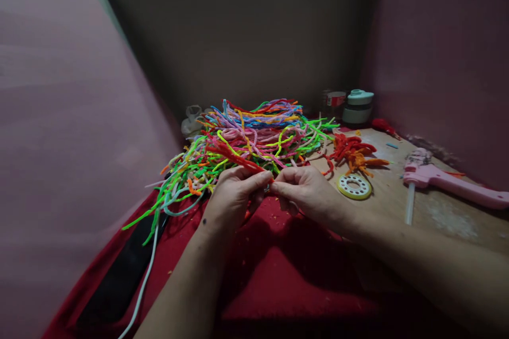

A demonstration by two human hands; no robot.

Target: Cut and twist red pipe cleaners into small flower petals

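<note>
A bunch of red pipe cleaners (233,157) lies across the fingers of my left hand (234,190), which is closed on it with the thumb on top. Close against it, my right hand (298,188) pinches the near end of the same red stems. Something small and pale shows between the fingertips, too small to name. Just beyond both hands spreads a large tangled heap of pipe cleaners (262,140) in green, pink, yellow, blue and purple.
Right of the heap lie bent red and orange pipe cleaners (352,151), a tape roll (354,187) and a pink glue gun (441,177) on a brown board (433,212). A lidded container (358,107) stands behind. At left, a white cable (148,275) crosses a flat black object (119,275) on red cloth (278,286).
</note>
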